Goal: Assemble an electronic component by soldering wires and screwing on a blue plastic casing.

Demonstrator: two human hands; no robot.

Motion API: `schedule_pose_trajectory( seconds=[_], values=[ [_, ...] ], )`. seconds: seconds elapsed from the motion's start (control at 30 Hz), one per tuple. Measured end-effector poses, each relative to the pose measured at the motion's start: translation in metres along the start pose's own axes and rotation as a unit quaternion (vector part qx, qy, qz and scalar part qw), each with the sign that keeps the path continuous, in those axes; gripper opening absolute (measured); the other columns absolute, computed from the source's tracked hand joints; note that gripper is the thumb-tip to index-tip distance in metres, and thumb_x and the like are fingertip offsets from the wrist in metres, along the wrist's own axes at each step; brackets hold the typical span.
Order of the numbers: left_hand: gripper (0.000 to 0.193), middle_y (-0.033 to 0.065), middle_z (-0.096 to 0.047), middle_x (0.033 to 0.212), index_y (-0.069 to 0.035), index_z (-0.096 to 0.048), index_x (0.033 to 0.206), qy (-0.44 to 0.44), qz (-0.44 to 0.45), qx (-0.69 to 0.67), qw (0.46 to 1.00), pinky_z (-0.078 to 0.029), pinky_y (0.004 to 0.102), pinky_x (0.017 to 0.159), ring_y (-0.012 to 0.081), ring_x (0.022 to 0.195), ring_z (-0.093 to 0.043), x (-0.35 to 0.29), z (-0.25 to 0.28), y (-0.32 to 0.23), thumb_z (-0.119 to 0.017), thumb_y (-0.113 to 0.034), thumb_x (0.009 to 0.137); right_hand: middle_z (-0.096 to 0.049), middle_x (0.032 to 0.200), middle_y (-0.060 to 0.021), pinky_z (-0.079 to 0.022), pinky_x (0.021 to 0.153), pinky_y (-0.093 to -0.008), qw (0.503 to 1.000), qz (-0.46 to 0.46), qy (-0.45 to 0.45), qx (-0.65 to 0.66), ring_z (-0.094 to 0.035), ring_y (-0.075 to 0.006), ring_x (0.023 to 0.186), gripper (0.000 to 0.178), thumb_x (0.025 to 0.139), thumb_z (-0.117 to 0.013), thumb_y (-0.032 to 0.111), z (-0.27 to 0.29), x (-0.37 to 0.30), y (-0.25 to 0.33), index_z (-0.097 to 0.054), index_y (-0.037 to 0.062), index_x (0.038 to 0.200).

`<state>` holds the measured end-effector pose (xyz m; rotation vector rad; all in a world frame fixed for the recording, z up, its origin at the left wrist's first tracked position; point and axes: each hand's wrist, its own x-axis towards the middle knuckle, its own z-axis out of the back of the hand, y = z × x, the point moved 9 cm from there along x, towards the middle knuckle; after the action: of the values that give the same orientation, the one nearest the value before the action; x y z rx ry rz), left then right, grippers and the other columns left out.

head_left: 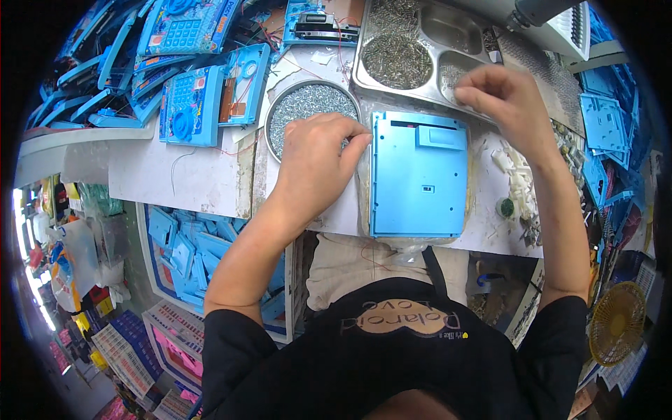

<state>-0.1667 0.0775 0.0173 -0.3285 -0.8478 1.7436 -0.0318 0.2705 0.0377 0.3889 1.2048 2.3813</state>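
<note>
A light blue plastic casing (420, 182) lies flat in front of me, its plain side up, with small holes and a raised rectangular part near the top. At the casing's upper left edge, my left hand (322, 150) is curled over a round metal bowl (269, 122) of small silvery screws; whatever its fingers hold is hidden. My right hand (500, 98) hovers by the lower right compartment of a metal tray (448, 31), thumb and fingers pinched together. Anything between them is too small to make out. Other compartments hold heaps of small metal parts (397, 61).
Blue keypad casings (190, 105) are piled at the left, with an open one (245, 84) showing wires. White plastic pieces (516, 171) lie right of the casing. A crate (150, 245) of blue parts stands below the table at left. A dark tool (539, 12) hangs at upper right.
</note>
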Motion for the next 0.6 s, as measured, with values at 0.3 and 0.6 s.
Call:
schedule_pose_trajectory(
  seconds=[0.3,0.6],
  values=[
    [0.02,0.0209,-0.069,0.084,0.003,-0.071,0.087,0.069,-0.009,0.106,0.992,-0.052,0.0457,0.074,0.0386,0.08,-0.067,0.016,-0.007,-0.014,-0.069,-0.016,0.091,-0.07,0.074,-0.0142,-0.051,0.067,-0.0333,0.994,-0.039,-0.001,-0.101,-0.064,-0.0213,0.064,0.019,0.089,-0.075,0.019,-0.018,-0.021,-0.029,-0.074,0.001,0.095],
    [0.02,0.0209,-0.07,0.082,0.001,-0.071,0.082,0.099,-0.04,0.203,0.973,-0.053,0.047,0.074,0.0396,0.079,-0.068,0.021,-0.015,-0.024,-0.069,-0.016,0.09,-0.071,0.079,-0.0067,-0.052,0.07,-0.03,0.988,-0.055,0.077,-0.12,-0.063,-0.0127,0.071,0.011,0.089,-0.074,0.011,-0.021,-0.014,-0.026,-0.071,0.0006,0.09]
  ],
)
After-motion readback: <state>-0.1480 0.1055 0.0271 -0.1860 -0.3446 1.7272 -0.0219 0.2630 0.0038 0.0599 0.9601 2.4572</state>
